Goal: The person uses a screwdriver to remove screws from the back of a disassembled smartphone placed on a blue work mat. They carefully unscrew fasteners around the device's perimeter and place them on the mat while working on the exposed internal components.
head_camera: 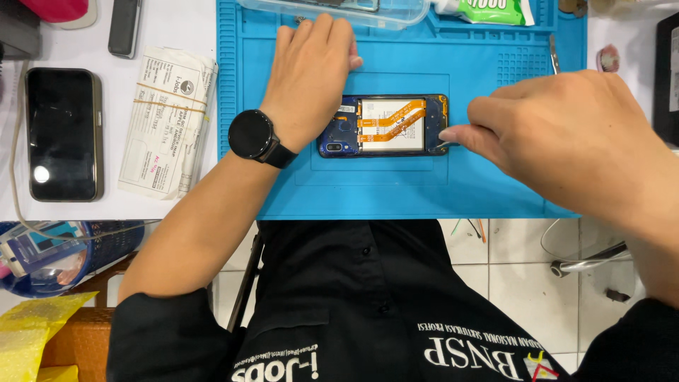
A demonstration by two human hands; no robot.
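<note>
Far left, on the white bench (pixel 177 205): a black phone (pixel 62 134) is lying face up, screen dark. Just beside it, a bundle of folded papers (pixel 168 124) bound with rubber bands is resting at the edge of the blue mat (pixel 424 191).

Centre-left: the left hand (pixel 308 74), with a black round watch (pixel 252 135) on its wrist, is lying on the mat above and left of the opened phone (pixel 385 126); its fingers (pixel 322 32) are stretching flat toward a clear plastic tray (pixel 339 10) at the mat's top edge, grasping nothing.

Centre: the opened phone is lying on the mat, back cover off, showing a white battery and orange ribbon cables.

Right: the right hand (pixel 566 134) is hovering at the phone's right end, its fingers (pixel 460 134) pinching a thin metal tool (pixel 444 145) whose tip is touching the phone's edge.

Top right: a green-and-white tube (pixel 488 10) is lying on the mat.
</note>
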